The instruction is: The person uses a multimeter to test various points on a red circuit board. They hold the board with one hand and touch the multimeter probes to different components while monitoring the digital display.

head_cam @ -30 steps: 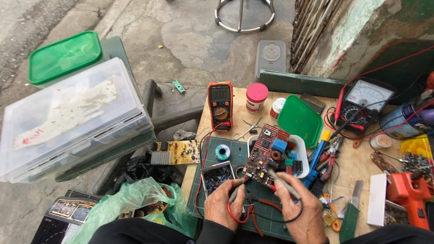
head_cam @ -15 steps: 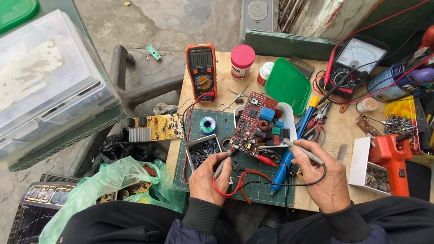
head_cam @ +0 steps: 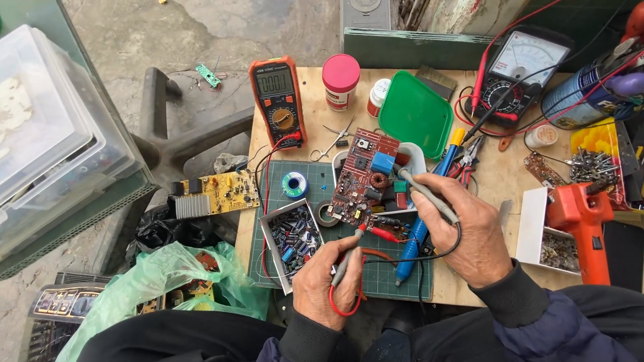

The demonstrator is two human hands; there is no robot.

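Both forearms come up from the near edge of the desk, dark sleeves, wrists bent in toward the middle. Left hand is curled around a grey probe like a pen, red lead looping under the palm, tip on the near edge of the red circuit board. Right hand is closed on a second grey probe, which angles up-left to the board's right side, with a black lead trailing off.

The board leans tilted on a white tray over the green cutting mat, mid-desk. A blue soldering iron lies just under the right hand.

Since half a second ago the right hand has shifted up and in toward the board; the left has barely budged.

Further back, at the far left corner, sits the orange multimeter.
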